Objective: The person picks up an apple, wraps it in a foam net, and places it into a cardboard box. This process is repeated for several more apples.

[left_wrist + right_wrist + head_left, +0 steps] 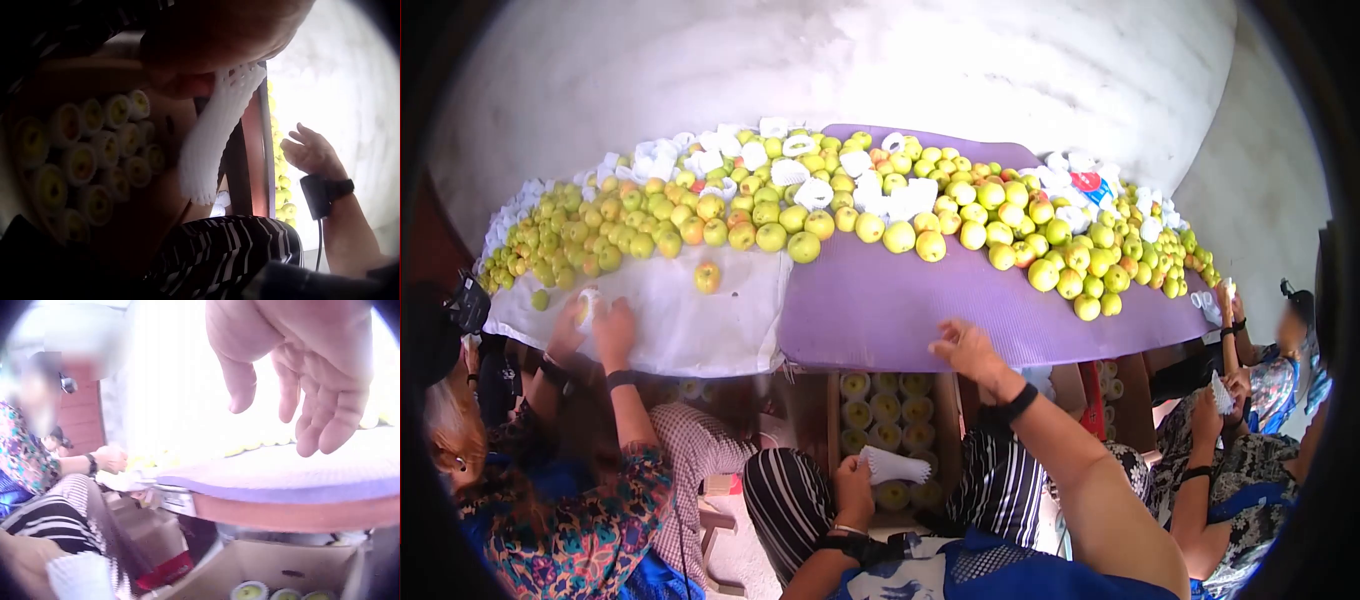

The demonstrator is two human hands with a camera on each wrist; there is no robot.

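My left hand (853, 492) grips a white foam net sleeve (895, 467) over a cardboard box. In the left wrist view the sleeve (215, 137) hangs limp and flat from the fingers. My right hand (968, 350) is over the front part of the purple mat (860, 300), short of the heap of yellow-green apples (930, 246). Its fingers are loosely bent with nothing between them, as the right wrist view shows of the hand (300, 369). Below, the cardboard box (219, 569) holds rows of apples (81, 164) in foam sleeves.
People sit on both sides; hands (612, 335) at the left hold a sleeved apple, and a hand (1206, 415) at the right holds a foam sleeve. White foam sleeves (910, 198) lie among the heaped apples. A white cloth (740, 330) covers the table's left part.
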